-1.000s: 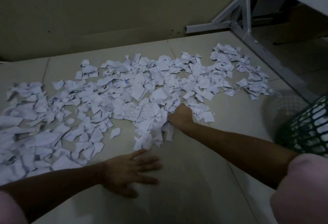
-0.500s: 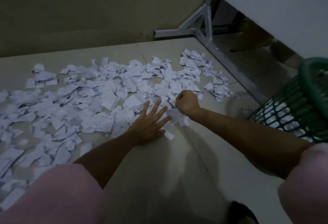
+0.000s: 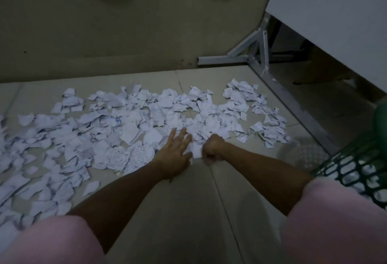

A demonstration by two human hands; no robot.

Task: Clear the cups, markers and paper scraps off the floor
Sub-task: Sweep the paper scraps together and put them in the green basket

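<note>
A wide drift of torn paper scraps (image 3: 134, 129) covers the tiled floor (image 3: 188, 211), running from the 9 o'clock edge of the view across to about 2 o'clock, thickest through the middle. Many pieces carry faint handwriting; one larger written piece (image 3: 117, 157) lies just left of the hands. A single loose scrap (image 3: 91, 187) sits apart from the drift at about 8 o'clock.

At the bottom left a pink sleeve (image 3: 52, 240) leads into a bare forearm that reaches up toward the centre. The left hand (image 3: 176, 150) lies palm-down on the near edge of the paper, fingers straight and spread, fingertips resting on the scraps.

Just beside it, toward 3 o'clock, the right hand (image 3: 212, 148) is curled into a fist at the edge of the same drift. A white piece of paper (image 3: 195, 150) shows between the two hands and touches the fist; whether the curled fingers hold paper inside cannot be told. Its forearm runs down to a second pink sleeve (image 3: 335, 222) at the bottom right.

Beyond the scraps, at 12 o'clock, a plain wall (image 3: 125, 33) meets the floor. At about 1 o'clock a grey metal frame (image 3: 261, 54) stands on the floor under a pale worktop (image 3: 335, 12). At the 3 o'clock edge a green mesh basket (image 3: 356, 169) stands on the floor, well apart from the hands, with pale contents showing through its openings.
</note>
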